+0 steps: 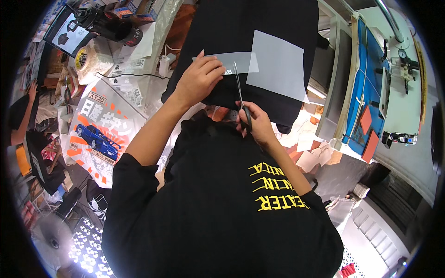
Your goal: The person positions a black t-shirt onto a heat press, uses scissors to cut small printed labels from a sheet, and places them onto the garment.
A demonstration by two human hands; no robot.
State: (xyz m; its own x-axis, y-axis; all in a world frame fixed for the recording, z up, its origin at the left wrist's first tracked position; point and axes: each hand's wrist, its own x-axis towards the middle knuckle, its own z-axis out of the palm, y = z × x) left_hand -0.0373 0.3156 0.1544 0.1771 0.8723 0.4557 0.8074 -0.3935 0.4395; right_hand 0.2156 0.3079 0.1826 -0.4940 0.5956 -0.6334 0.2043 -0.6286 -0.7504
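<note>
Black fabric [222, 21], apparently a garment, lies spread out before me. On it is a strip of translucent transfer film [243, 59] with small white print near its lower edge. My left hand [201, 74] rests over the strip's left part, fingers bent; whether they pinch it is hidden. My right hand [255, 121] holds black-handled scissors [238, 83], whose narrow blades point away from me and reach over the strip just right of the print. A larger, roughly square translucent sheet [278, 66] lies to the right, its corner close to the strip's right end.
At left, a printed film sheet with a blue car [100, 142], a tape roll [81, 59], a black cup [128, 33] and a screen [67, 29] crowd a table. A heat press with blue covering [358, 83] stands right. Another person's arm [26, 114] shows far left.
</note>
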